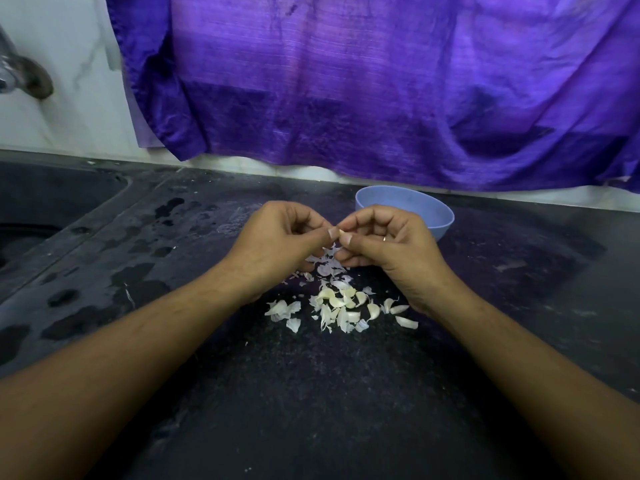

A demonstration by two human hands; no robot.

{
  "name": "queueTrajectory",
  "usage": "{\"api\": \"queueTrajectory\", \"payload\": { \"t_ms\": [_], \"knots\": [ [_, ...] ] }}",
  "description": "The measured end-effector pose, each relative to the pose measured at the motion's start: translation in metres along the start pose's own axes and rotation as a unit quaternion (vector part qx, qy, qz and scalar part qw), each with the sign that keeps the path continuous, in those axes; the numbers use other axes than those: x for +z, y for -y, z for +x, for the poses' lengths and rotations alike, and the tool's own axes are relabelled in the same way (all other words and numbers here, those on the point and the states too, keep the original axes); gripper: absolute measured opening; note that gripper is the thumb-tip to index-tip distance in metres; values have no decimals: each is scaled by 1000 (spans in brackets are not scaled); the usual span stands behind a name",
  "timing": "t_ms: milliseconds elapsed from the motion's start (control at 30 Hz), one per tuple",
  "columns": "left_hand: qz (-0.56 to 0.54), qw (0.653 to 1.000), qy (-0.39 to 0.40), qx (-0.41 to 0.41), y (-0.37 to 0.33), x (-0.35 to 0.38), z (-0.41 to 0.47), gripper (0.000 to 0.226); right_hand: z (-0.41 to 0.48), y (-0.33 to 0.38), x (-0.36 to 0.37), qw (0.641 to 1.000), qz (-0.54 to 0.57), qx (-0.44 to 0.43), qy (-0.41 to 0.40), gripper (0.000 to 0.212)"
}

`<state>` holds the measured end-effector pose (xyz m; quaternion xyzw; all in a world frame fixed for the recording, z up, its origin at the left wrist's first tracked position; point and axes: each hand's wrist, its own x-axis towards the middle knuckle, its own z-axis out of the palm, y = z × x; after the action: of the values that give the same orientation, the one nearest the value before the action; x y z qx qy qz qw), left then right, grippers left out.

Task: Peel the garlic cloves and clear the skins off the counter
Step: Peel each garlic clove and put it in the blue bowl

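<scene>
on the counter (311,393) a pile of cloves and skins (341,306) lay between the forearms. above it the left hand (277,240) and right hand (388,244) met, pinching a clove (341,232). a bowl (440,220) stood just behind the right hand. a sink (41,202) lay far left, and a cloth (346,81) hung behind.

No readable text, label, brand, number or sign in view. Blue bowl (439,219): plain, unmarked. Purple cloth (346,81) behind bowl: no print. Desk (311,393) in front of bowl: no markings.
</scene>
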<state>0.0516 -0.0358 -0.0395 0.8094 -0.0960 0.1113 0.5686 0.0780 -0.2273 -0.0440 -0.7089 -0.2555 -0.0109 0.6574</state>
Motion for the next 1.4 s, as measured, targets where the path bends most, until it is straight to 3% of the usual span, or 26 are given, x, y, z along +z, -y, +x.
{"api": "queueTrajectory", "payload": {
  "t_ms": [433, 733, 967, 1167, 1400],
  "knots": [
    [105, 994, -26, -23, -4, 2, -2, 15, 0, -1, 2, 983, -173, -61, -6, 6],
    [25, 998, -26, -54, -5, 4, -2, 14, 0, -1, 1, 980, -192, -55, 5, 10],
    [-21, 997, -3, -70, -6, 3, -1, 11, 1, -3, 0, 983, -169, -75, -6, 10],
    [-83, 992, 20, -95, -8, 3, 1, 11, 0, -3, 2, 998, -42, -54, -9, 15],
    [-51, 993, 4, -103, 2, 0, 4, 13, 3, 0, 0, 997, 54, -16, -44, 12]
  ]
}}
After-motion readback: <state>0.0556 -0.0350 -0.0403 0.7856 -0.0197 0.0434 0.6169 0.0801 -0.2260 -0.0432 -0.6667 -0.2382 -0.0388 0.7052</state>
